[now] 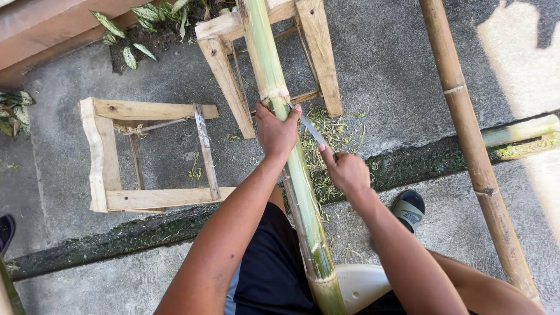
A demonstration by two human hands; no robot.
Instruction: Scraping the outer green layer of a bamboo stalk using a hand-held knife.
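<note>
Concrete below, green bamboo pole runs under left hand grip.

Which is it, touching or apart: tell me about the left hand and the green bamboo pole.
Touching. The head view shows the left hand wrapped over the green bamboo pole just below a joint ring, fingers curled against it with no gap.

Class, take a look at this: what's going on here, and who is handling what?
A seated person is working a knife along a green bamboo pole that runs up from their lap onto a wooden stand. The left hand grips the pole just below a node, touching the blade's tip, while the right hand holds the knife's handle. Green shavings lie on the concrete beneath. A brown bamboo pole stands to the right, and a second wooden stand lies tipped over on the left.
</note>
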